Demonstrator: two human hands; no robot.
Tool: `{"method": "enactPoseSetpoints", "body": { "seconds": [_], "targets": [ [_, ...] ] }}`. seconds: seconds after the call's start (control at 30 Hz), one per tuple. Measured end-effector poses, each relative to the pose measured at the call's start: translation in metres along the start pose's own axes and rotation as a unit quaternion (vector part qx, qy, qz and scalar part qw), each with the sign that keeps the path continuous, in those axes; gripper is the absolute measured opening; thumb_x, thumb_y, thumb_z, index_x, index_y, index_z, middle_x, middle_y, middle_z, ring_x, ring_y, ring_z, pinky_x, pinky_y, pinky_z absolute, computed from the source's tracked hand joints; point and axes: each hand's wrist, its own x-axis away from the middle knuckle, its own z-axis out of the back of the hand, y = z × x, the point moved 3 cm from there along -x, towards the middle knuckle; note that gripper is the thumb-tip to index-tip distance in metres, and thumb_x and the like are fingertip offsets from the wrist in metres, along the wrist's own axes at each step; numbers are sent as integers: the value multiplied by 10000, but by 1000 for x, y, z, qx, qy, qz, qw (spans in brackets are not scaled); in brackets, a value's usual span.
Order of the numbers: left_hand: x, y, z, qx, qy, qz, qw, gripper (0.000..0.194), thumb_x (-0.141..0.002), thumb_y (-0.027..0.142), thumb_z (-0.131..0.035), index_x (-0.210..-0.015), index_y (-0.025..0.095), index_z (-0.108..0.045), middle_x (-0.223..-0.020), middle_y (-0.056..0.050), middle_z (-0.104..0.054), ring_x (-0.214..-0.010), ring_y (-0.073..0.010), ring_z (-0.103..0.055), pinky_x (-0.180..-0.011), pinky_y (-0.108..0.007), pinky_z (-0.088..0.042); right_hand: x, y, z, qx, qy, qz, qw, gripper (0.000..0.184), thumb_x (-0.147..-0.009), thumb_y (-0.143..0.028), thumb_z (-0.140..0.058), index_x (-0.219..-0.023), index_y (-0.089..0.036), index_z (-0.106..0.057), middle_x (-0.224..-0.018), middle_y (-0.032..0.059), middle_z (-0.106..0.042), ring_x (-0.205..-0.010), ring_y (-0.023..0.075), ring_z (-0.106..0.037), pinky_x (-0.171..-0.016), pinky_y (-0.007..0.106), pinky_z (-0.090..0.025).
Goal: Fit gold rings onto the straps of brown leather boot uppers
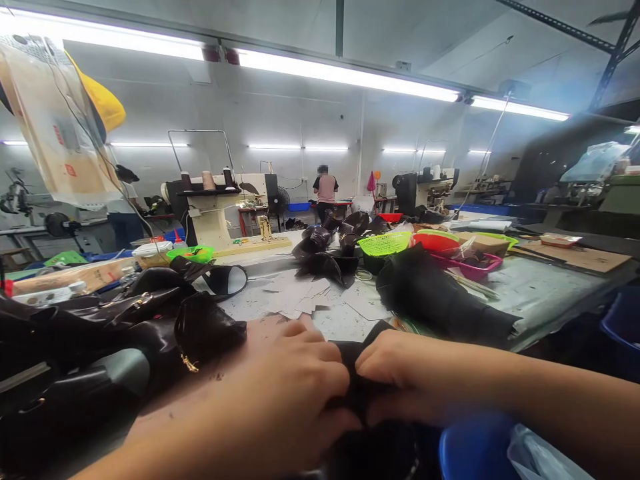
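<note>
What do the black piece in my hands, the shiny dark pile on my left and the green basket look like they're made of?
Black piece, pinched by left hand and right hand: probably matte fabric or soft leather; it creases without shine.
Dark pile: likely glossy leather or synthetic; bright highlights, gold metal fittings.
Green basket: plastic, judging by its moulded mesh and vivid colour.

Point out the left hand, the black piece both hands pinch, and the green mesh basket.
left hand (295, 380), head view, on the knuckles
black piece (357, 387), head view, on the fold between the hands
green mesh basket (385, 244), head view, on its mesh wall
</note>
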Motion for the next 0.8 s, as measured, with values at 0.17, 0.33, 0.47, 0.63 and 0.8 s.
{"method": "enactPoseSetpoints", "body": {
  "seconds": [0.17,0.33,0.47,0.63,0.8],
  "targets": [
    [4,-8,0,4,4,31,1000,138,-784,247,-604,-660,188,-608,-733,21,-614,-804,-171,-519,-821,-350,-289,-1,0,0,-17,-14,-26,999,75,-706,-148,-675,-674,-125,-611,-558,-68,-444,-511,56,-416,-484,155,-312],
    [9,-13,0,19,85,64,994,69,-726,262,-669,-682,214,-646,-863,-8,-573,-862,-204,-486,-799,-368,-323,-5,1,5,-13,52,4,999,172,-753,-168,-625,-597,-117,-570,-544,-63,-399,-527,64,-389,-519,174,-320],
    [12,-19,-1,60,139,96,984,128,-782,225,-597,-673,222,-662,-851,-29,-519,-834,-194,-478,-753,-345,-358,-7,6,4,-69,18,-49,996,131,-760,-223,-618,-685,-115,-608,-554,-64,-409,-519,63,-388,-481,165,-309],
    [10,-29,-12,163,137,101,972,59,-776,193,-576,-730,206,-611,-775,-8,-570,-789,-176,-492,-736,-311,-361,-15,3,6,-9,41,-68,997,150,-756,-215,-624,-637,-128,-597,-517,-72,-380,-495,58,-343,-471,172,-282],
    [13,-51,-19,382,152,155,898,181,-670,286,-648,-646,187,-499,-744,-7,-562,-764,-182,-506,-746,-312,-376,-18,3,6,-45,46,-17,998,150,-774,-186,-602,-641,-117,-588,-539,-68,-375,-514,58,-353,-494,172,-295]
  ]
}}
